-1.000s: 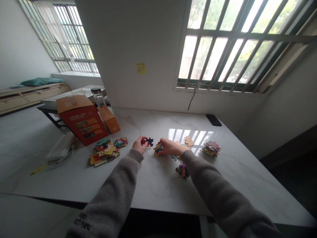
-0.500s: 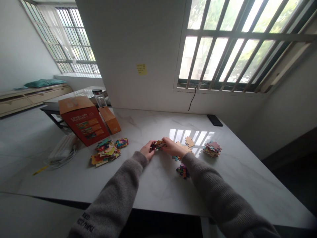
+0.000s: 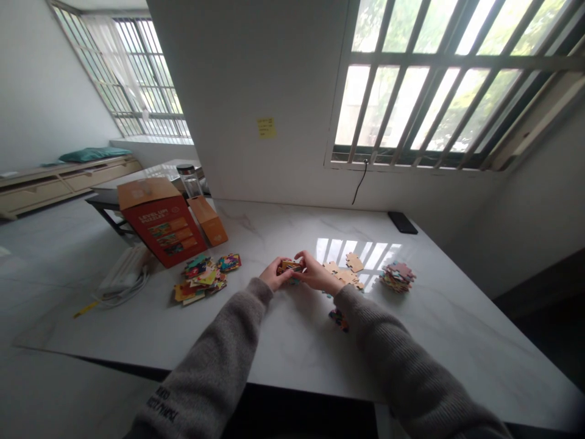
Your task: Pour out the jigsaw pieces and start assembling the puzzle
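Observation:
My left hand (image 3: 273,276) and my right hand (image 3: 316,272) meet at the middle of the white marble table (image 3: 283,341). Both pinch a small cluster of colourful puzzle pieces (image 3: 289,266) held between them, just above the tabletop. Brown face-down puzzle pieces (image 3: 343,269) lie right behind my right hand. A small colourful heap of pieces (image 3: 337,318) lies under my right forearm.
A pile of coloured pieces (image 3: 205,277) lies to the left, a stacked pile (image 3: 397,277) to the right. A red-orange puzzle box (image 3: 159,221) and smaller orange box (image 3: 209,219) stand at the back left. White cable (image 3: 123,281) at left edge, black phone (image 3: 402,222) near wall.
My left hand carried a dark blue piece rightward to my right hand; both hands now hold the cluster together. The view shifted slightly.

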{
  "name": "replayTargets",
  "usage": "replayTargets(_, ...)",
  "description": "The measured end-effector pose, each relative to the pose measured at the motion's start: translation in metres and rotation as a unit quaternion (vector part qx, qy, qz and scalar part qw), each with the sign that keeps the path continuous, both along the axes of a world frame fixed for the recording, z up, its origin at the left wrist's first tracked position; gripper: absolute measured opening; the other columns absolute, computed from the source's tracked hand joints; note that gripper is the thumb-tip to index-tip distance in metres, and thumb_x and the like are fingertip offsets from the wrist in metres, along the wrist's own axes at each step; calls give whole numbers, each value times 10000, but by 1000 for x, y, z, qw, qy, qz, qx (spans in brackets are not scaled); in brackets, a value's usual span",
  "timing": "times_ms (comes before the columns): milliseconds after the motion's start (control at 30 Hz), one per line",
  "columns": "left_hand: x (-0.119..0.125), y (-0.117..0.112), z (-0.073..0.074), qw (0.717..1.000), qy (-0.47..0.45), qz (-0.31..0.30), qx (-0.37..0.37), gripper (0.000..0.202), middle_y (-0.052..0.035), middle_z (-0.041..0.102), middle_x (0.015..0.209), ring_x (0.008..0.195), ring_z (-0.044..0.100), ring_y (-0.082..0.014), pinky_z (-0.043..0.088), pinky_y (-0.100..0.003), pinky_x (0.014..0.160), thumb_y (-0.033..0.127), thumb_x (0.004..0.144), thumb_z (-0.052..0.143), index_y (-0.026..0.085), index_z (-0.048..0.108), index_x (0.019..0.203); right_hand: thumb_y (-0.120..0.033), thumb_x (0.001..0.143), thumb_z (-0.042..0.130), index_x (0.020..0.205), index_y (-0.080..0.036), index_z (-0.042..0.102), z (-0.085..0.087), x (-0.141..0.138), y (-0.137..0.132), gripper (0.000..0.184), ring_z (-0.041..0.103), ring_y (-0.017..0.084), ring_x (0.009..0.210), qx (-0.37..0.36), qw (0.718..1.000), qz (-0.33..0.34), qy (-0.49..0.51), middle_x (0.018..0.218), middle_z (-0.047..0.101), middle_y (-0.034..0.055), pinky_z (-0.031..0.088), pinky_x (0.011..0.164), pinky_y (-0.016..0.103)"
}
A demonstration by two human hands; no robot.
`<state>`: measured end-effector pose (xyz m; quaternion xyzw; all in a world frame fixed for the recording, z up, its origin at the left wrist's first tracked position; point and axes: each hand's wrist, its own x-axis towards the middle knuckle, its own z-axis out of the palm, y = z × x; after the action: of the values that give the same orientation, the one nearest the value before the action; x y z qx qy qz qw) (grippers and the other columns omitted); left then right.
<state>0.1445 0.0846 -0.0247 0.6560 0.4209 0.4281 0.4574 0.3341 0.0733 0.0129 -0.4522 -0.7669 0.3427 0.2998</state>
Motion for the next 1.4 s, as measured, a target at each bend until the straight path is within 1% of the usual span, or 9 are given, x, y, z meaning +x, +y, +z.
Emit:
replayTargets(100, 4, -8, 0, 999, 37, 7, 21, 449, -76, 700, 996, 887, 667, -205, 519, -352, 867, 355, 748, 691, 172, 563, 1138, -232, 817, 616, 1284, -196, 448, 5, 1, -5, 497, 557, 141, 807, 6, 999, 45, 19, 905, 566, 12, 480, 726, 271)
replayTargets(233, -9, -16, 8, 992, 86, 95, 18, 372, -79, 685, 923, 787, 660, -202, 529, -362, 771, 278, 770, 651, 184, 566, 1120, -265, 863, 532, 1276, -206, 492, 17, 19, -19, 419, 587, 142, 811, -3, 1000, 3, 26, 948, 591, 29, 501, 730, 285)
replayTargets(400, -71, -10, 36, 965, 188, 178, 43, 293, -62, 693, 827, 750, 650, -220, 498, -379, 782, 173, 676, 714, 218, 653, 960, -330, 892, 501, 1213, -216, 561, 15, 52, -35, 347, 599, 159, 850, 7, 999, -13, 30, 932, 628, 32, 512, 778, 310)
replayTargets(500, -116, 9, 51, 961, 173, 214, 3, 249, -46, 684, 730, 679, 638, -206, 496, -327, 703, 158, 621, 744, 211, 668, 852, -352, 900, 492, 1206, -220, 572, 8, 61, -40, 343, 604, 177, 924, 24, 999, -23, 33, 961, 629, 45, 513, 803, 321)
replayTargets(700, -165, 50, 61, 922, 274, 266, -67, 88, 18, 587, 544, 514, 559, -170, 444, -255, 534, 210, 637, 638, 230, 643, 722, -379, 898, 487, 1202, -236, 573, 5, 56, -43, 348, 611, 184, 931, 29, 999, -14, 39, 983, 626, 50, 528, 780, 324)
replayTargets(967, -171, 64, 59, 891, 392, 229, -5, 64, -60, 687, 806, 936, 603, -269, 445, -351, 874, 217, 606, 650, 232, 669, 666, -429, 893, 515, 1201, -225, 577, 10, 76, -39, 375, 637, 184, 845, 31, 994, -58, 89, 930, 650, 52, 537, 762, 342)
replayTargets(1167, -167, 55, 67, 871, 430, 228, 65, 260, -90, 665, 994, 1077, 542, -316, 376, -449, 981, 181, 668, 612, 237, 693, 908, -386, 895, 502, 1186, -206, 574, 20, 97, -35, 349, 629, 196, 831, 96, 976, -151, 123, 900, 642, 59, 514, 772, 358)
replayTargets(1300, -125, 40, 72, 885, 393, 193, 160, 284, -72, 667, 965, 979, 575, -262, 405, -386, 951, 192, 754, 559, 225, 677, 1011, -318, 900, 428, 1200, -187, 564, 19, 100, -34, 355, 608, 206, 869, 143, 947, -265, 115, 932, 645, 76, 484, 797, 360)
replayTargets(1400, -71, 20, 65, 909, 357, 97, 193, 299, -58, 689, 943, 934, 589, -229, 421, -344, 921, 192, 788, 532, 218, 669, 1053, -277, 900, 396, 1153, -183, 596, 9, 100, -34, 336, 592, 223, 901, 132, 960, -244, 28, 951, 647, 84, 468, 828, 376)
